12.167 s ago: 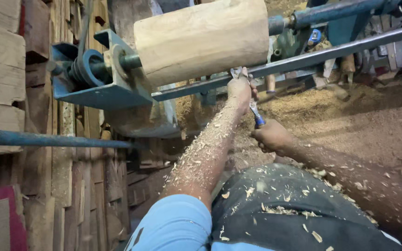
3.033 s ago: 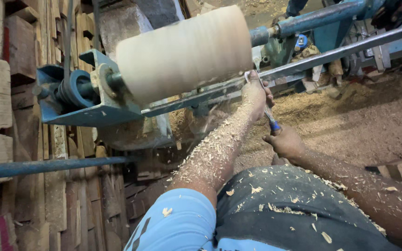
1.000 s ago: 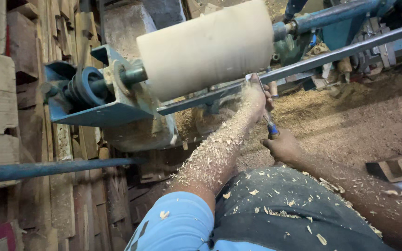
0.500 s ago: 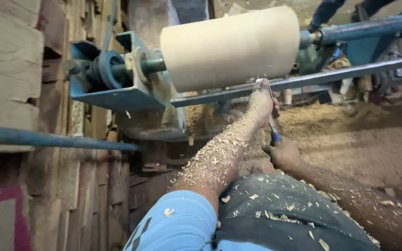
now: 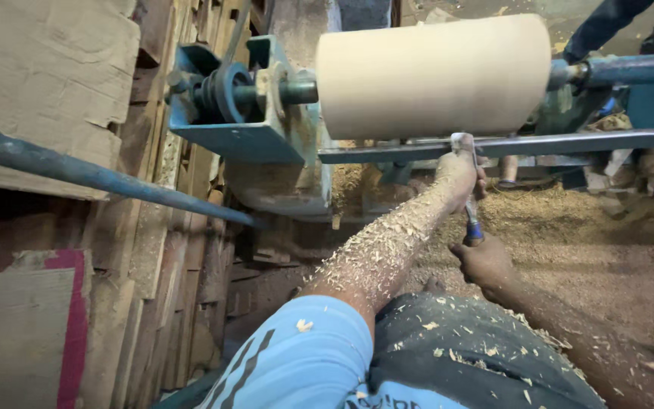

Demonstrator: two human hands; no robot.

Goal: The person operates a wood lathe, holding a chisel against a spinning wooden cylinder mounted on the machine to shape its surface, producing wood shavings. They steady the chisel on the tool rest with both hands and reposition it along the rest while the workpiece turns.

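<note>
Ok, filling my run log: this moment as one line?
left hand: steadies blue-handled chisel on rail | right hand: grips handle | pale wooden cylinder: on lathe

Wood cylinder (image 5: 433,74) above tool rest bar (image 5: 569,142), headstock (image 5: 244,98) left

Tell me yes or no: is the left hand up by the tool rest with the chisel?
Yes, the left hand grips the chisel right at the tool rest, while the right hand holds its handle lower down.

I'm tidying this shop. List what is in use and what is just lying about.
In use: wooden cylinder, tool rest bar, chisel, left hand, right hand, blue lathe head.
Lying about: stacked boards, blue pipe, shavings on the floor.
</note>
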